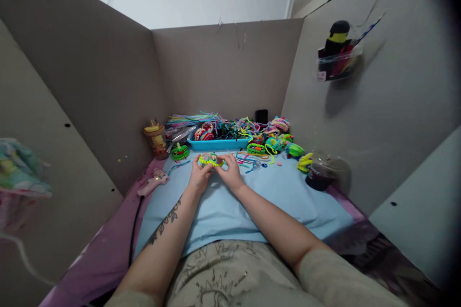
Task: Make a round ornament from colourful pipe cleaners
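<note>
Above the wrinkled pale-blue sheet (230,220) on the pink-purple surface (99,242), the left hand (199,176) and the right hand (231,174) grasp a small, fuzzy yellow-green piece (210,159), one grip per side, apparently to steady it. Leftward lies a pale-pink plastic glue gun (154,183), likely set aside for elbow room. Just beyond, curled blue cords (256,166) lie loose; farther back, a bright-blue plastic tray (219,145) heaped with fuzzy strands (230,130) blocks the grey panel (226,67).
</note>
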Tool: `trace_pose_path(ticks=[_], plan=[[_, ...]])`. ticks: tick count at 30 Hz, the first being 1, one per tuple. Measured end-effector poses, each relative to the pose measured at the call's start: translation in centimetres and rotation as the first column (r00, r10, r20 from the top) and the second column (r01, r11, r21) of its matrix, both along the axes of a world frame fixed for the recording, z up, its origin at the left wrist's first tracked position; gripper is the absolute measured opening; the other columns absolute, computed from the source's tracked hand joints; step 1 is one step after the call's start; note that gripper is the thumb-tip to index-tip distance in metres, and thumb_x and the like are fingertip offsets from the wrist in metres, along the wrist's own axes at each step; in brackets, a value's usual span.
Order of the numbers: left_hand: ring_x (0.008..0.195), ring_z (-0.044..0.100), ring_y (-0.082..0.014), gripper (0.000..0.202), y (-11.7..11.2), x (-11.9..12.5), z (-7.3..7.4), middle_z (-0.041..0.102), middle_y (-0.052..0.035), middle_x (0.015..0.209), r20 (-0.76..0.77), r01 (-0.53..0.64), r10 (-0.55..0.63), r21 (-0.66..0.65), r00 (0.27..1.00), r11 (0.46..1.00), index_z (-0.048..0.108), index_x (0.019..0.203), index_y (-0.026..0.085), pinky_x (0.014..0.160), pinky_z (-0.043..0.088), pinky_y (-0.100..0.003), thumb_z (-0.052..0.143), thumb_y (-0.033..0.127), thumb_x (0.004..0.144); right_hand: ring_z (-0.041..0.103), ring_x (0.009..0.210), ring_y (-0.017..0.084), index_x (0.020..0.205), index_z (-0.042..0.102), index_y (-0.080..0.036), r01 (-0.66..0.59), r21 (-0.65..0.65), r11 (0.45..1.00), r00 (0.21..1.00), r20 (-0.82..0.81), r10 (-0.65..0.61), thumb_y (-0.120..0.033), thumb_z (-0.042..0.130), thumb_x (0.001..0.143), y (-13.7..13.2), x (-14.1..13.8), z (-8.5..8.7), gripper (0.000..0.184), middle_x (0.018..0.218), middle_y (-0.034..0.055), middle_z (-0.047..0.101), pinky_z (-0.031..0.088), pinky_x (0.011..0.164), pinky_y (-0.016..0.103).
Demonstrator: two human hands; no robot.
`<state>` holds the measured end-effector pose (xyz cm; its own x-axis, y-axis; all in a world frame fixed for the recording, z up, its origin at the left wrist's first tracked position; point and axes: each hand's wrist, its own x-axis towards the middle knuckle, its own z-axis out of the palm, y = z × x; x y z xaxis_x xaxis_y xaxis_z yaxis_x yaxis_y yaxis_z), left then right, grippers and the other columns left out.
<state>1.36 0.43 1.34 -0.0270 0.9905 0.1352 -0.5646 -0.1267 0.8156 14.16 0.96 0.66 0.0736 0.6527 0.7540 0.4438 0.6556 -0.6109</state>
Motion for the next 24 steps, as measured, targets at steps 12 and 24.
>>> trace_pose_path(ticks=[12, 24], plan=[[0.079, 0.062, -0.0163, 0.088, -0.29, 0.56, 0.21, 0.062, -0.0048, 0.095, -0.074, -0.084, 0.083, -0.008, 0.994, 0.996, 0.029, 0.127, 0.022, 0.068, 0.048, -0.027, 0.078, 0.016, 0.055, 0.051, 0.095, 0.023, 0.099, 0.060, -0.019, 0.015, 0.028, 0.999, 0.986, 0.167, -0.019, -0.016, 0.060, 0.074, -0.15, -0.14, -0.40, 0.026, 0.095, 0.0072, 0.057, 0.042, 0.088, 0.039], [0.071, 0.061, -0.0133, 0.082, 0.28, 0.16, -0.02, 0.060, -0.0027, 0.091, -0.041, -0.173, 0.171, -0.047, 0.984, 0.984, 0.028, 0.126, 0.023, 0.060, 0.047, -0.023, 0.073, 0.013, 0.059, 0.051, 0.093, 0.023, 0.087, 0.063, -0.021, 0.020, 0.091, 0.996, 0.961, 0.274, -0.044, -0.019, 0.059, 0.080, -0.56, -0.26, -0.30, 0.008, 0.090, 0.0059, 0.060, 0.040, 0.087, 0.039]])
